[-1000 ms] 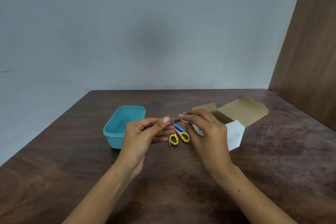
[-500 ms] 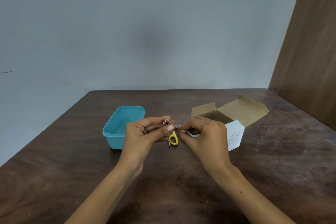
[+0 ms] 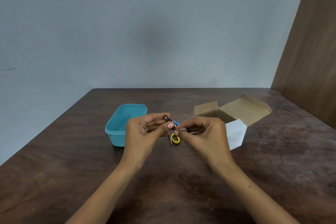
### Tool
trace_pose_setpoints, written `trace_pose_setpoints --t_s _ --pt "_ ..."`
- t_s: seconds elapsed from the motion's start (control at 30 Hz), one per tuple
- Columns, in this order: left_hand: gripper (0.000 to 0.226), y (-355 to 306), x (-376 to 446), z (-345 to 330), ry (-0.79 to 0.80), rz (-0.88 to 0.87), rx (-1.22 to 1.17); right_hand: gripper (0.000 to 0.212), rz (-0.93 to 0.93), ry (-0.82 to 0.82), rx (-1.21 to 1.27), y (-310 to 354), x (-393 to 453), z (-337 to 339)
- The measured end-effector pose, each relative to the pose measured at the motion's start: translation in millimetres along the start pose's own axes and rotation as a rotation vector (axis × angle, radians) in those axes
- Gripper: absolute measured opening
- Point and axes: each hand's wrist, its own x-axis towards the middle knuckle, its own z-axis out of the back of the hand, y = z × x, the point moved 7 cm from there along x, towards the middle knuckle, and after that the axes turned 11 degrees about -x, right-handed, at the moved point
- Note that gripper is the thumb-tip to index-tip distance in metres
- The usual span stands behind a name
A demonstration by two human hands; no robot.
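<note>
Two hands have closed in: your left hand [image 3: 143,132] pinches what may be a metal clip [image 3: 168,119] just over the scissors [image 3: 175,138], your right hand [image 3: 205,132] pinches a thin strip [image 3: 183,129] at its 3 o'clock; joining looks near.

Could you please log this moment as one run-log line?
left hand: pinches small metal piece | right hand: pinches thin strip | scissors: on table

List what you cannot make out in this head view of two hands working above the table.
Head view:
Small metal item, pinched by the left hand: too small, partly covered by fingers.
Thin pale strip in the right hand: mostly hidden in the fingers.
Scissors: only one yellow loop and a blue bit show; hands cover the rest.
Print on the white box flap: too small to read.
</note>
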Motion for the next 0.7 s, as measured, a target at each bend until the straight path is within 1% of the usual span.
trace_pose_setpoints --t_s 0.13,0.23,0.3,0.43,0.5,0.6,0.7 --pt "0.026 0 1 0 -0.010 0.000 0.005 0.011 -0.057 -0.015 0.094 -2 -1 2" --pt "0.025 0 1 1 -0.013 0.012 -0.022 0.013 -0.073 -0.002 0.224 0 -1 2" --pt "0.023 3 2 2 -0.023 0.052 -0.071 0.014 -0.107 0.011 0.340 0 0 3" --pt "0.019 12 2 3 -0.055 0.194 -0.216 0.012 -0.207 0.083 0.558 -2 3 0" --pt "0.020 16 1 2 -0.044 0.266 -0.283 0.009 -0.206 0.062 0.582 -3 5 3" --pt "0.021 22 0 -2 -0.012 0.372 -0.357 0.011 -0.199 0.002 0.527 -7 7 8" --pt "0.024 25 -1 -4 -0.009 0.435 -0.434 0.017 -0.166 0.049 0.463 -7 8 4"
